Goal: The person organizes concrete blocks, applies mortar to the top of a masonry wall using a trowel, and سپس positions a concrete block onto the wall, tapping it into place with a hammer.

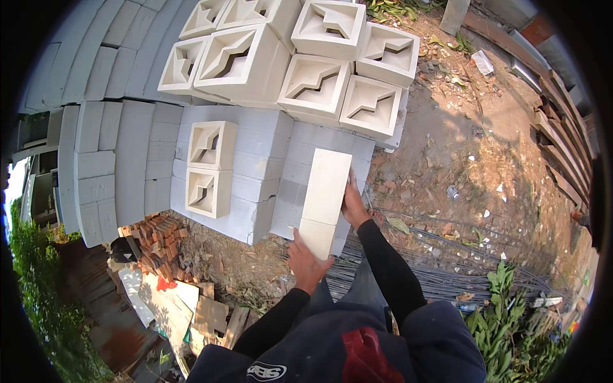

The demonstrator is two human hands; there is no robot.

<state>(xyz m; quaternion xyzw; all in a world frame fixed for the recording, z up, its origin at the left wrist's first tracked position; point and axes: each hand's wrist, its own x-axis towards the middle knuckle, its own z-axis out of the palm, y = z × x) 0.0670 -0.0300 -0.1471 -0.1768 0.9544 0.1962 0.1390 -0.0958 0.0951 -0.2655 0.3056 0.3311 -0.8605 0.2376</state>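
Note:
Two cream ventilation blocks sit end to end in front of me, plain sides up: the far one (327, 182) and the near one (317, 237). Their seam shows as a thin line. My left hand (306, 262) grips the near block at its lower left corner, thumb across the near end. Along the right side of the far block, my right hand (352, 203) is closed, its fingers partly hidden. Beneath them lies a grey block surface (290, 191). Two more ventilation blocks (211, 145) (207, 191) stand on the higher grey stack to the left.
Several cream ventilation blocks (316, 83) are piled at the far side. Large grey blocks (134, 166) form stacks on the left. Red bricks (156, 242) and boards (211, 316) lie lower left. Dark rods (434, 268) cross the debris-strewn ground; planks (562, 147) lie far right.

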